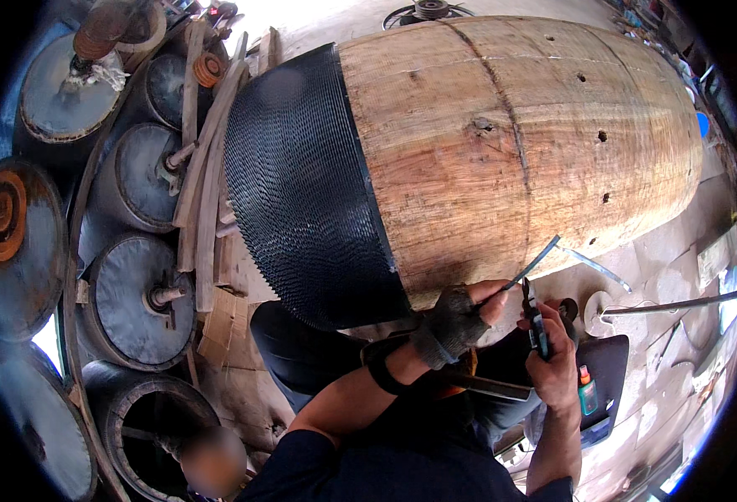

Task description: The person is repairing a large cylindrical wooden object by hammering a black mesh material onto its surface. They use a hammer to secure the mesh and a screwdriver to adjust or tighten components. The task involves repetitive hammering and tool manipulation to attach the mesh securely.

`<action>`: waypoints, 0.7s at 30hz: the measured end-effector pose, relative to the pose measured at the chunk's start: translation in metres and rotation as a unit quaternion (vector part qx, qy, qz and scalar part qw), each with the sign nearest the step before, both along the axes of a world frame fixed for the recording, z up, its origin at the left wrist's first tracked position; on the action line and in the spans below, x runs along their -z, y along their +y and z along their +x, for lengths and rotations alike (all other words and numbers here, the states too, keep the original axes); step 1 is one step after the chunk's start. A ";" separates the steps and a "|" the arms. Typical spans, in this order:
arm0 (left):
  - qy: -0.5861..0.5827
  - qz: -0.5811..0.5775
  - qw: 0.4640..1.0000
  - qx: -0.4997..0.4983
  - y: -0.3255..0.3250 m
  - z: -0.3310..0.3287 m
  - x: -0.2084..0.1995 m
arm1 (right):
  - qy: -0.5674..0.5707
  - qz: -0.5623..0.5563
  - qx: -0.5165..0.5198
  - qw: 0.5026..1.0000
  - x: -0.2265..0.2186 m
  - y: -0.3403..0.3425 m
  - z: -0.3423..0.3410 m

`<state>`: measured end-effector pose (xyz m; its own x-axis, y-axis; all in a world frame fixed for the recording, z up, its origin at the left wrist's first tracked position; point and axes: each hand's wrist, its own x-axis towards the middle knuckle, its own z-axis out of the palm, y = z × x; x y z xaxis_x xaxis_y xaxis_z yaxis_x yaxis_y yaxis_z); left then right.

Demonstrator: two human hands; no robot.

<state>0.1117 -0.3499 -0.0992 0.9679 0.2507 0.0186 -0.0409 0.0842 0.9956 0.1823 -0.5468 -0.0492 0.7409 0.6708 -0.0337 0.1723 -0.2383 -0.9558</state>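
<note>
My left hand, in a grey fingerless glove, pinches a thin dark metal strip. The strip rises past the fingers to a sharp bend, and its far part slants down to the right. Beside it, my right hand is closed round a pair of pliers, jaws pointing up near the strip. I cannot tell whether the jaws touch it. Just beyond both hands lies a big barrel-shaped wooden cylinder, with a dark crack and several small holes. Black, finely toothed metal strips cover its left end in close rows.
Several drums with round metal ends stand along the left, beside loose wooden planks. An open hollow drum is at the lower left. A small green bottle sits by my right forearm. A metal rod extends at the right.
</note>
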 end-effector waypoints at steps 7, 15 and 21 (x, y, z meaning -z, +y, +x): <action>0.055 0.025 0.998 0.008 0.003 -0.001 -0.016 | -0.032 -0.024 0.008 0.999 -0.004 0.000 0.005; 0.076 -0.034 0.996 0.023 0.002 -0.001 -0.018 | 0.010 0.003 0.013 1.000 0.002 -0.003 0.009; 0.060 -0.030 0.997 0.028 0.001 -0.001 -0.017 | -0.005 0.007 0.016 1.000 0.001 -0.004 0.008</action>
<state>0.1111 -0.3484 -0.0827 0.9746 0.1943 -0.1115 0.0844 0.1428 0.9861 0.1908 -0.5507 -0.0500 0.7620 0.6474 -0.0179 0.1739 -0.2313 -0.9572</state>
